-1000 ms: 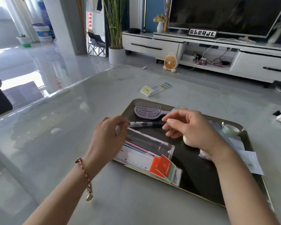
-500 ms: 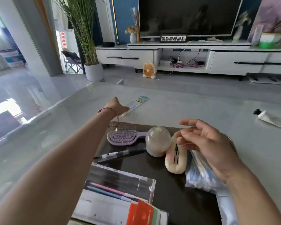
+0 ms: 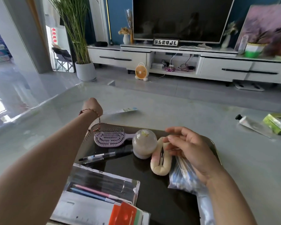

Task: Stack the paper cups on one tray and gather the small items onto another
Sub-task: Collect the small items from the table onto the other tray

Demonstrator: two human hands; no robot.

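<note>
Grip of left hand lies hidden at packet.

A big dark flat-screen television fills the top middle of the frame, on a long white low cabinet with black handles. Below it, on the grey floor, sits a small round orange fan (its white cord trails right). Upper left stands a tall green reed plant in a grey pot, a dark folding chair beside it.
</note>
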